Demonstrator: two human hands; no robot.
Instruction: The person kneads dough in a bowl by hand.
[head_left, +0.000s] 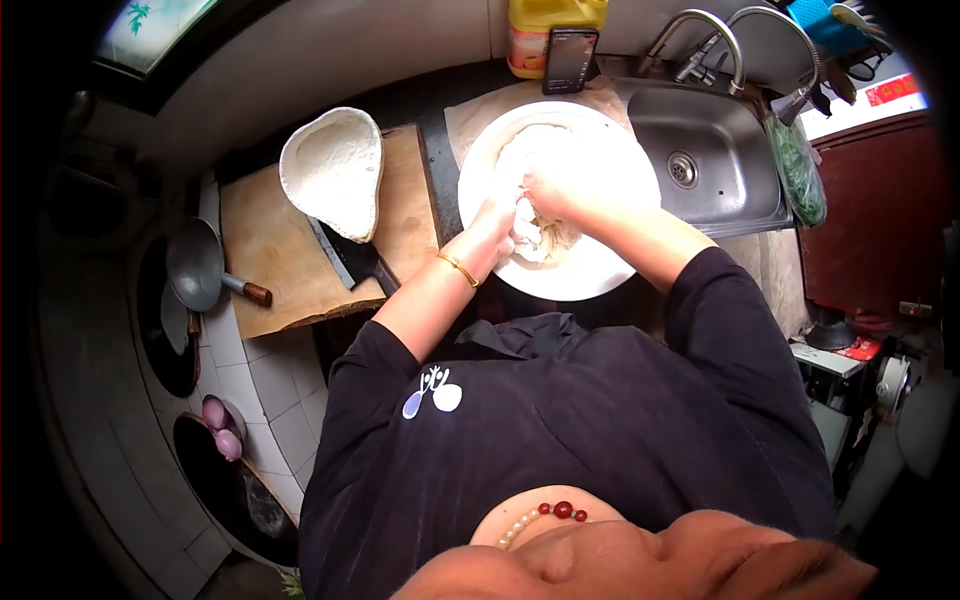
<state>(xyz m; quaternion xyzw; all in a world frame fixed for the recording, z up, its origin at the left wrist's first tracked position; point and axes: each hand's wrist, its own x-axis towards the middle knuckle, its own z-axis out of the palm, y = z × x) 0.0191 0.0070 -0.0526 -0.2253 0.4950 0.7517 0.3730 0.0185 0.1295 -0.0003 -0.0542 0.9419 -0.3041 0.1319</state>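
A wide white bowl (628, 170) stands in front of me, with pale, rough dough (548, 242) and loose white flour (540, 145) in it. My left hand (492, 228), below a gold bracelet (458, 268), is closed against the dough's left side. My right hand (550, 190) reaches in from the right, its fingers curled in at the dough's upper edge and touching the left hand. Bright glare and the hands themselves hide most of the fingertips.
Left of the bowl, a cleaver (335, 258) and a flour-filled scoop-shaped container (335, 165) lie on a wooden board (262, 225). A steel sink (690, 120) is at right. Behind stand a phone (570, 60) and a yellow jug (530, 40). A pan (195, 265) sits far left.
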